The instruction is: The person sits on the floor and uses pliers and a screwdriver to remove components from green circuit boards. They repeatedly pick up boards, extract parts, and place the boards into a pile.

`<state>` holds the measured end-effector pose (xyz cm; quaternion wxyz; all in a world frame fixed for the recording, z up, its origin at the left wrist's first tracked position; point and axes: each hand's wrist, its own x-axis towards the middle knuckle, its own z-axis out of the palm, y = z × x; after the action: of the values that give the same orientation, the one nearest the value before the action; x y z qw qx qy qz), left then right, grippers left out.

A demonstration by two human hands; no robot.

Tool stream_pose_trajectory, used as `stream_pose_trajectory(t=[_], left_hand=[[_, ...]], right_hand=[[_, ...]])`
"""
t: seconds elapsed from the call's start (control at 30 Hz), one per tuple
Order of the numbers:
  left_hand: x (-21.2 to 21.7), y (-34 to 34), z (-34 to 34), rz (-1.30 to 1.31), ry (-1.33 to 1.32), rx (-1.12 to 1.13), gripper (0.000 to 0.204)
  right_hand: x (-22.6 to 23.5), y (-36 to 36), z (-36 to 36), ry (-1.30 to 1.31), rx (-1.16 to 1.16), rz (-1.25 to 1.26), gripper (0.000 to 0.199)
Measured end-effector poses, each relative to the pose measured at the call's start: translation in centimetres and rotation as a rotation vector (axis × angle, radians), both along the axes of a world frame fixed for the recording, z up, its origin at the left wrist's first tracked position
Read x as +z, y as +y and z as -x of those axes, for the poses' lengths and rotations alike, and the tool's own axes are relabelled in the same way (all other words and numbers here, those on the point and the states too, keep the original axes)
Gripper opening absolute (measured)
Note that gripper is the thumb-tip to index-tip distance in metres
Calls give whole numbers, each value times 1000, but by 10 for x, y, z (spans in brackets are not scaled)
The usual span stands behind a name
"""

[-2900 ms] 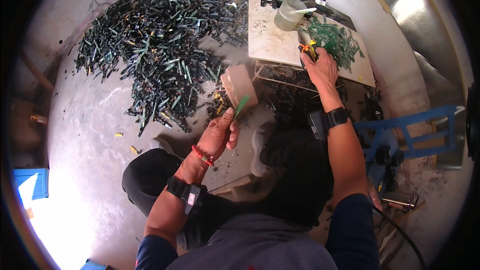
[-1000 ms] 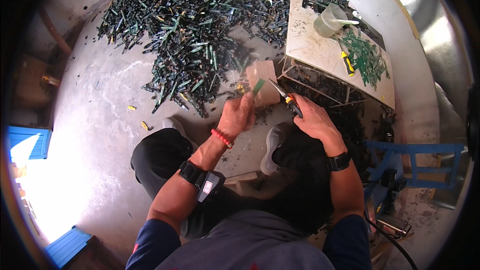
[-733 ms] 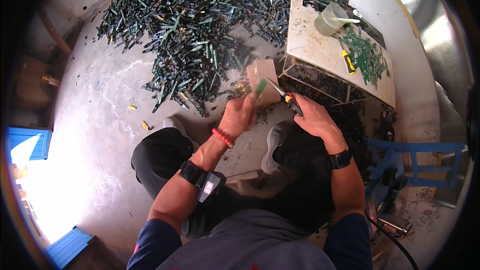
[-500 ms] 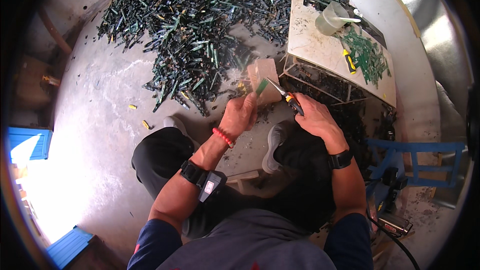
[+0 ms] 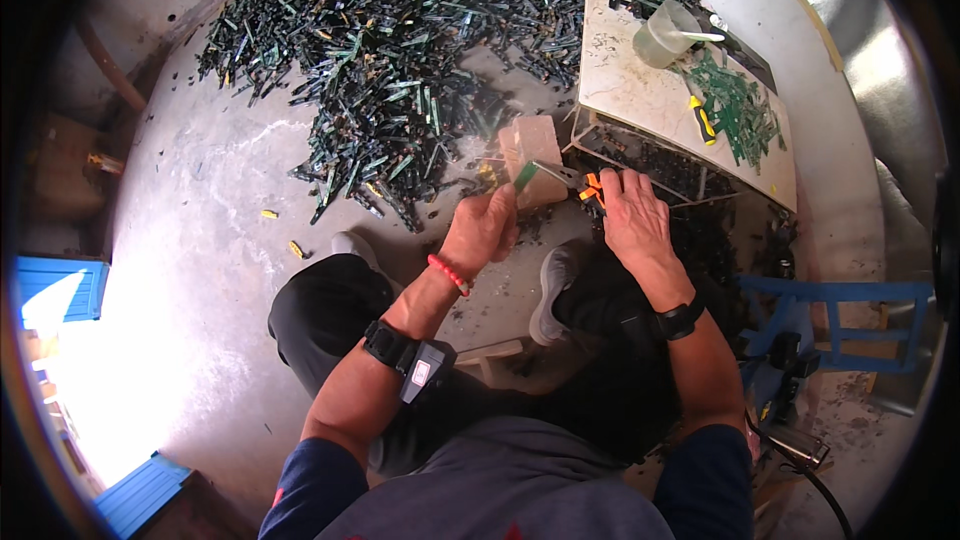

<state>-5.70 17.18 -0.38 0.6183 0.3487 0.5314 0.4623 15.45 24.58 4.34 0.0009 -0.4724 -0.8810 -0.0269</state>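
Down below the head camera, the left hand point(image 5: 482, 225) is pinching a thin, flat green strip point(image 5: 525, 176) near a rough, pinkish block point(image 5: 532, 136). The right hand point(image 5: 637, 222) is gripping orange-handled, pointy metal pliers point(image 5: 591, 188), and their tips are pointing at the strip; whether they are touching it, I cannot quite tell. On the smooth, pale board point(image 5: 622, 82), a loose heap of green strips point(image 5: 735, 105) is lying beside a cloudy plastic cup point(image 5: 657, 40) and a yellow-and-black handle point(image 5: 703, 120). Across the dusty grey floor point(image 5: 220, 190), a far bigger heap of dark, jagged strips point(image 5: 375, 70) is spreading. Going by the heaps, some pieces are probably done, while most seem to be waiting.
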Motion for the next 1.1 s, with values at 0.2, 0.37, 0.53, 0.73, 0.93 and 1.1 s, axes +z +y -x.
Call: stream_pose_trajectory(t=[0.2, 0.37, 0.53, 0.73, 0.93, 1.1], left_hand=[[4, -1, 3, 17, -47, 16, 55], [2, -1, 5, -7, -16, -1, 54], [5, 3, -1, 23, -130, -21, 50], [-18, 1, 5, 8, -49, -44, 31], [-9, 5, -3, 2, -195, 3, 48], [-2, 5, -5, 44, -177, -19, 46]], right_hand=[[-3, -7, 4, 140, -7, 149, 25], [22, -1, -1, 1009, -231, 1439, 29], [3, 33, -23, 816, -308, 390, 36], [17, 52, -41, 998, -712, 318, 46], [11, 91, -64, 670, -839, -10, 55], [18, 101, -57, 434, -855, -56, 54]])
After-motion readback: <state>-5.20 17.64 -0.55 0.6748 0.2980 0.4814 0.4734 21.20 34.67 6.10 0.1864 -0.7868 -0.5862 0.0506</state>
